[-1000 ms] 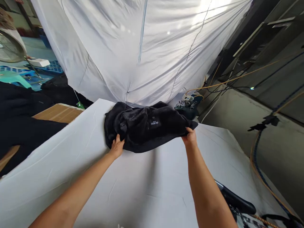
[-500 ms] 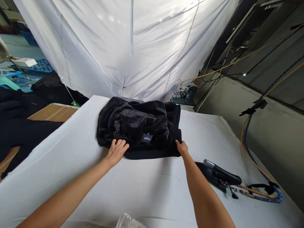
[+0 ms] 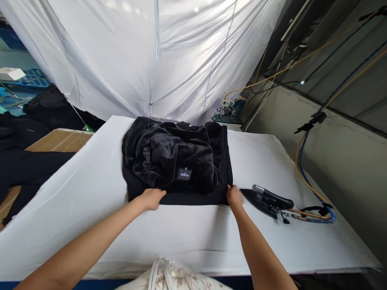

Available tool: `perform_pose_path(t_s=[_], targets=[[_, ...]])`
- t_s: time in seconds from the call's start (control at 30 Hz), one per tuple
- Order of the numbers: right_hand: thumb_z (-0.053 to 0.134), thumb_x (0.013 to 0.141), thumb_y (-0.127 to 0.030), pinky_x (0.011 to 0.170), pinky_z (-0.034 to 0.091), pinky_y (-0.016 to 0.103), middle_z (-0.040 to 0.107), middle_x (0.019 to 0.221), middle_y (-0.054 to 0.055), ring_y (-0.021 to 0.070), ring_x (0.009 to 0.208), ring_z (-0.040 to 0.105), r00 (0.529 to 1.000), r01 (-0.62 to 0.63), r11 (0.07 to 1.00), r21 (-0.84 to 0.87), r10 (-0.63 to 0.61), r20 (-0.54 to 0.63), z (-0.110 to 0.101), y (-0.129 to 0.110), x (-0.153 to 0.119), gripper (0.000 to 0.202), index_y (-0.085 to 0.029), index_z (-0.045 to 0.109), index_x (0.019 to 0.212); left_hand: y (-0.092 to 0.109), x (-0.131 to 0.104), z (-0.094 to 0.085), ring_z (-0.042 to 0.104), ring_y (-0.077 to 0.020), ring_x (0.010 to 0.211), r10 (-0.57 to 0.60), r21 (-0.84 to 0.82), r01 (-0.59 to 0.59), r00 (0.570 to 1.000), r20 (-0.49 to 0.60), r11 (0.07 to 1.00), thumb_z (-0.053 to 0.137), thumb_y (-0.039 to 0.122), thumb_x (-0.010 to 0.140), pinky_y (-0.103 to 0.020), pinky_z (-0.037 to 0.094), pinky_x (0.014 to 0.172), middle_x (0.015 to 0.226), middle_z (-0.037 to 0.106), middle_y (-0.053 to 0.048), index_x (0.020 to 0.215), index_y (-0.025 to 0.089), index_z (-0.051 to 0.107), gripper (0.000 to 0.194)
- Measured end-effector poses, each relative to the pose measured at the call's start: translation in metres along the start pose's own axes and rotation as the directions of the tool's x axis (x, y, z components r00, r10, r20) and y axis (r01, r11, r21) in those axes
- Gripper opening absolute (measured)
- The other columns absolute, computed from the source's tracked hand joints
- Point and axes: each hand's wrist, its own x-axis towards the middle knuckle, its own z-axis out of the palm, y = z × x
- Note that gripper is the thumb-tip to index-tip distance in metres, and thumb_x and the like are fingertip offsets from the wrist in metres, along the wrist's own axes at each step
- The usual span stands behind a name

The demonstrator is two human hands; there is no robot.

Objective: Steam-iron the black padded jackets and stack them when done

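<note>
A black plush garment point(image 3: 181, 153) with a small GUESS label lies bunched on the white padded table point(image 3: 187, 237), its flat black band along the near side. With fingers closed on the near edge left of the middle, my left hand point(image 3: 152, 198) grips the garment. My right hand point(image 3: 235, 196) pinches its near right corner. Just right of that hand rests a black steam iron point(image 3: 269, 201), apart from the garment, its handle upward. The fingertips of both hands are partly hidden against the fabric.
The iron's blue and orange hoses point(image 3: 302, 161) loop up along the right wall. White sheeting point(image 3: 145, 60) hangs behind the table. A small machine point(image 3: 228, 110) stands at the far right corner. Dark clothing point(image 3: 30, 165) and a cardboard box point(image 3: 62, 139) are at the left.
My left hand has changed its hold to the near edge, and that edge now lies straighter and nearer me. The garment's left near corner has spread out. The view has shifted.
</note>
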Motion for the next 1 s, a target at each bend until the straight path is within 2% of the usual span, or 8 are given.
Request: perform_pose_path(t_s=[0.1, 0.23, 0.3, 0.43, 0.67, 0.77, 0.9, 1.0], targets=[[0.017, 0.093, -0.039, 0.074, 0.042, 0.037, 0.061, 0.1, 0.017, 0.0275, 0.095, 0.059, 1.0, -0.022, 1.0, 0.004, 0.022, -0.002, 0.001, 0.007, -0.001, 0.042, -0.015, 0.047, 0.11, 0.019, 0.021, -0.001, 0.054, -0.0206, 0.104, 0.142, -0.042, -0.149, 0.98, -0.143, 0.988, 0.042, 0.021, 0.078, -0.032, 0.042, 0.087, 0.118, 0.052, -0.005, 0.121, 0.034, 0.049, 0.046], [0.018, 0.093, -0.041, 0.072, 0.042, 0.035, 0.062, 0.097, 0.015, 0.0267, 0.093, 0.06, 0.999, -0.037, 0.999, -0.005, 0.037, -0.027, 0.01, 0.016, -0.01, 0.041, -0.017, 0.046, 0.11, 0.033, 0.042, 0.003, 0.055, -0.0236, 0.1, -0.006, 0.006, 0.007, 0.991, -0.132, 1.0, 0.045, 0.019, 0.078, -0.035, 0.045, 0.082, 0.122, 0.047, -0.01, 0.125, 0.029, 0.047, 0.048], [0.019, 0.093, -0.041, 0.071, 0.042, 0.035, 0.063, 0.095, 0.015, 0.0264, 0.091, 0.06, 0.998, -0.043, 0.999, -0.02, 0.042, -0.049, 0.014, 0.015, -0.014, 0.04, -0.017, 0.046, 0.109, 0.044, 0.049, 0.005, 0.056, -0.0201, 0.095, 0.147, 0.013, -0.146, 0.978, -0.15, 0.989, 0.039, 0.016, 0.081, -0.032, 0.046, 0.079, 0.11, 0.054, -0.008, 0.117, 0.027, 0.054, 0.04], [0.019, 0.093, -0.038, 0.071, 0.042, 0.034, 0.063, 0.093, 0.013, 0.0249, 0.089, 0.06, 0.999, -0.022, 0.999, -0.045, 0.02, -0.041, 0.015, 0.015, -0.014, 0.038, -0.017, 0.046, 0.108, 0.088, 0.067, 0.018, 0.043, -0.0196, 0.111, 0.532, 0.016, -0.544, 0.813, -0.235, 0.839, 0.029, 0.019, 0.088, -0.039, 0.036, 0.096, 0.115, 0.054, -0.004, 0.117, 0.032, 0.054, 0.04], [0.025, 0.092, -0.034, 0.074, 0.04, 0.034, 0.061, 0.095, 0.012, 0.0229, 0.088, 0.058, 0.992, 0.021, 0.999, -0.031, -0.025, -0.127, 0.008, 0.019, -0.02, 0.034, -0.016, 0.048, 0.11, 0.124, 0.11, 0.046, 0.027, -0.0306, 0.125, 0.289, 0.08, -0.278, 0.895, -0.339, 0.957, 0.039, 0.039, 0.085, -0.072, -0.006, 0.093, 0.129, 0.045, -0.006, 0.137, 0.038, 0.021, 0.055], [0.034, 0.089, -0.027, 0.083, 0.035, 0.035, 0.056, 0.108, 0.013, 0.0239, 0.101, 0.051, 0.924, 0.246, 0.961, -0.123, -0.271, -0.269, 0.005, 0.015, -0.028, 0.029, -0.019, 0.053, 0.11, 0.117, 0.115, 0.045, 0.027, -0.0296, 0.126, 0.3, 0.069, -0.293, 0.907, -0.295, 0.954, 0.041, 0.044, 0.083, -0.071, -0.008, 0.093, 0.13, 0.045, -0.006, 0.137, 0.039, 0.02, 0.059], [0.035, 0.089, -0.032, 0.095, 0.027, 0.037, 0.045, 0.129, 0.005, 0.0244, 0.119, 0.036, 0.713, 0.667, 0.715, -0.208, -0.694, -0.099, 0.016, 0.013, -0.026, 0.034, -0.03, 0.051, 0.119, 0.11, 0.108, 0.048, 0.021, -0.0276, 0.13, 0.321, 0.088, -0.309, 0.894, -0.311, 0.947, 0.037, 0.048, 0.085, -0.067, -0.011, 0.095, 0.138, 0.038, -0.004, 0.138, 0.04, 0.014, 0.059], [0.034, 0.088, -0.044, 0.101, 0.014, 0.049, 0.021, 0.146, -0.001, 0.0311, 0.132, 0.01, 0.709, 0.671, 0.701, -0.242, -0.702, -0.068, 0.031, 0.018, -0.016, 0.045, -0.035, 0.037, 0.133, 0.107, 0.1, 0.054, 0.015, -0.027, 0.134, 0.334, 0.151, -0.3, 0.878, -0.343, 0.942, 0.032, 0.047, 0.087, -0.066, -0.012, 0.095, 0.143, 0.031, -0.003, 0.136, 0.044, 0.017, 0.051]])
